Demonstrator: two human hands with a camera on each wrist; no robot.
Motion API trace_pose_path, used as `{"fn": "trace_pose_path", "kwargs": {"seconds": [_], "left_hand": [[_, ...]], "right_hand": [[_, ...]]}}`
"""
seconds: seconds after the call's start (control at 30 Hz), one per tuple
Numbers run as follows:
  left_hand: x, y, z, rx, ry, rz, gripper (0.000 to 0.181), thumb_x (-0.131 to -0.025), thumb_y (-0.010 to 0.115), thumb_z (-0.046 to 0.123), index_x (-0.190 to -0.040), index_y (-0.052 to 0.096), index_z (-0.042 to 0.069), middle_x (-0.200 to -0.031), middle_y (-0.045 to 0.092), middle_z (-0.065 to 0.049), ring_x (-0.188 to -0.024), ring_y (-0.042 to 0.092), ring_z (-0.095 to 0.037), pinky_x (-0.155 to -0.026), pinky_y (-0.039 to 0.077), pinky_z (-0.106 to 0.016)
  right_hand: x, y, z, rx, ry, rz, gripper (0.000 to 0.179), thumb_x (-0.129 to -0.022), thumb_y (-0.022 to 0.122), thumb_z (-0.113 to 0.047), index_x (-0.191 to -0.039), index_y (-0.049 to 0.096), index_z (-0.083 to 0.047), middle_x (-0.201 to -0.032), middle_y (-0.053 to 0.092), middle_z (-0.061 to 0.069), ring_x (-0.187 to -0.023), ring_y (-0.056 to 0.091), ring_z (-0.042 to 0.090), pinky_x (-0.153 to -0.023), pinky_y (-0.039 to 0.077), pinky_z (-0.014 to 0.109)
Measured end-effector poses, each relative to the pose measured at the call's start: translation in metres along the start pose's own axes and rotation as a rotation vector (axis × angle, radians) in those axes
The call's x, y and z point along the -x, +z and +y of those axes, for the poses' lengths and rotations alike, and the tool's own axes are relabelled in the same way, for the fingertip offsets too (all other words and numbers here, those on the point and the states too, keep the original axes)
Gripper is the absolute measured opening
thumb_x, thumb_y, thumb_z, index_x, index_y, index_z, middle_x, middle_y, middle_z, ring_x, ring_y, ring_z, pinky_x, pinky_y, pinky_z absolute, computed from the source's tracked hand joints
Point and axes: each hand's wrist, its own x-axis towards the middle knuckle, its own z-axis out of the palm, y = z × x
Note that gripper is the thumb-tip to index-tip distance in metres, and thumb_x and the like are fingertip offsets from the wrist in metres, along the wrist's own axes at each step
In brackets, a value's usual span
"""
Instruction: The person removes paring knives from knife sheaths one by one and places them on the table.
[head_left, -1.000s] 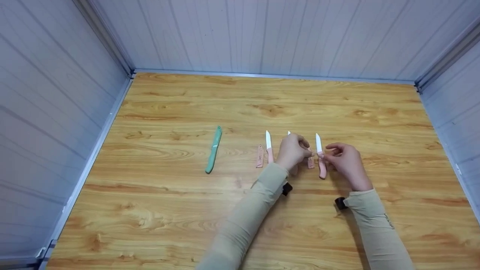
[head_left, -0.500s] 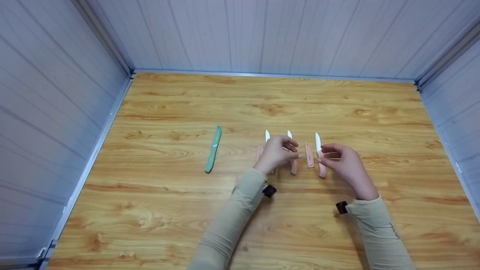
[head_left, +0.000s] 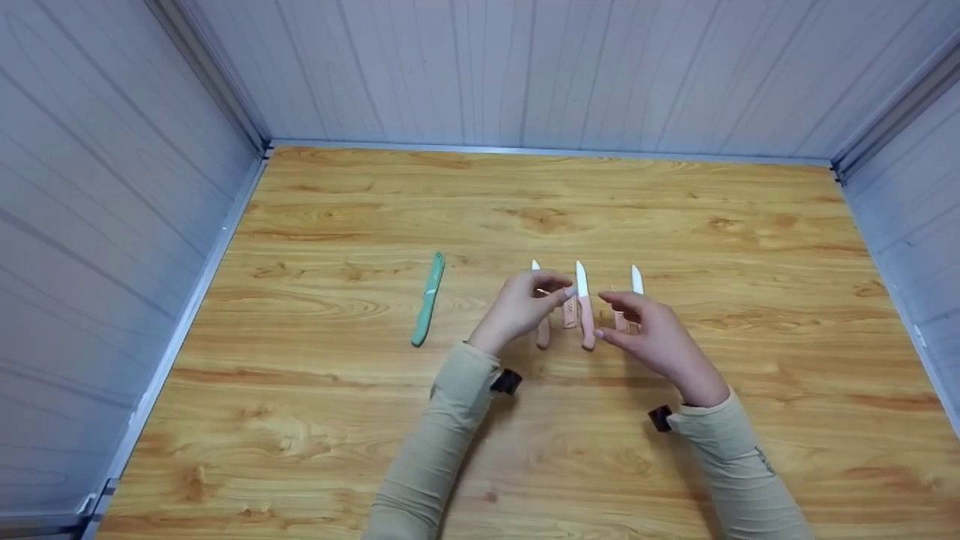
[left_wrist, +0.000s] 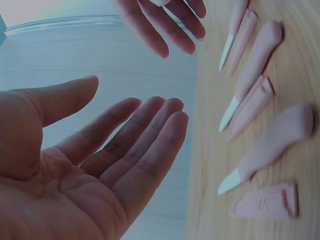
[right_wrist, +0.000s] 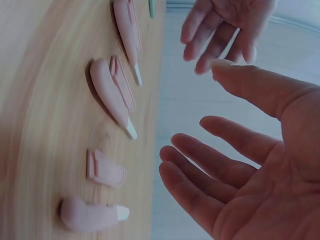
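Three pink-handled knives with white blades lie in a row on the table, each with a pink sheath beside it. Both hands hover over them with nothing in their grasp. My left hand point(head_left: 525, 304) partly covers the left knife point(head_left: 543, 335) in the head view and hides its sheath point(left_wrist: 265, 202), which the left wrist view shows. Between the hands lie the middle knife point(head_left: 585, 307) and its sheath point(head_left: 570, 313). My right hand point(head_left: 652, 337) overlaps the right knife point(head_left: 637, 279) and the right sheath point(head_left: 620, 321). Fingers of both hands are loosely bent and spread.
A green knife point(head_left: 427, 300) in its green sheath lies apart on the left. Pale panel walls point(head_left: 487, 75) enclose the wooden table point(head_left: 300, 420) at the back and both sides.
Both hands have moved left: the left from over the middle knife to over the left knife, the right away from the right knife's handle toward the middle knife.
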Motion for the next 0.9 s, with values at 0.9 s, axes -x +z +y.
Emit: {"fn": "trace_pose_path", "kwargs": {"seconds": [0.9], "left_hand": [[0.04,-0.082,-0.039,-0.27,0.038,0.185,0.037,-0.097,0.059,0.026,-0.123,0.062,0.001,-0.124,0.061,-0.012,-0.119,0.053,-0.027,-0.102,0.04,-0.039]], "right_hand": [[-0.027,0.077,-0.048,0.289,-0.3,-0.104,0.068,-0.082,0.077,-0.028,-0.14,0.047,-0.006,-0.149,0.033,0.018,-0.133,0.035,0.033,-0.105,0.035,0.046]]}}
